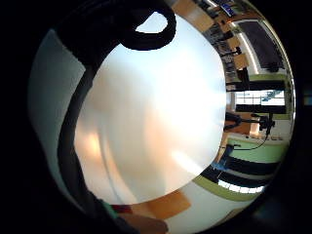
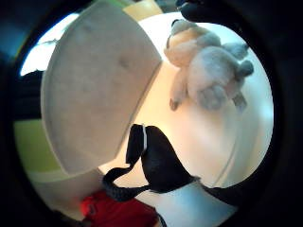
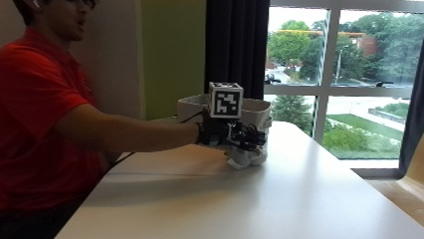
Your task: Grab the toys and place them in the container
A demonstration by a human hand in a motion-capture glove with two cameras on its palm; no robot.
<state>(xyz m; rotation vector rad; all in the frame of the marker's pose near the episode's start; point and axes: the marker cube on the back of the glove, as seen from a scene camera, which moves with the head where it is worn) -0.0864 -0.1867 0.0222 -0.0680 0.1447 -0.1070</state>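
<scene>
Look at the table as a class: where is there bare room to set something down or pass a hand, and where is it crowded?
Free: the wide stretch of white table between the near edge and the gloved right hand, and the strip on the window side. Crowded: the far end, where the hand is over a grey plush toy lying on the table beside the grey felt container.

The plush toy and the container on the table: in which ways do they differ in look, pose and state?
1. The plush toy is soft and lumpy with limbs; the container has flat, plain walls.
2. The toy lies low on the table; the container stands upright and taller behind it.
3. The gloved right hand is at the toy, not at the container.
Both are pale and sit close together.
</scene>
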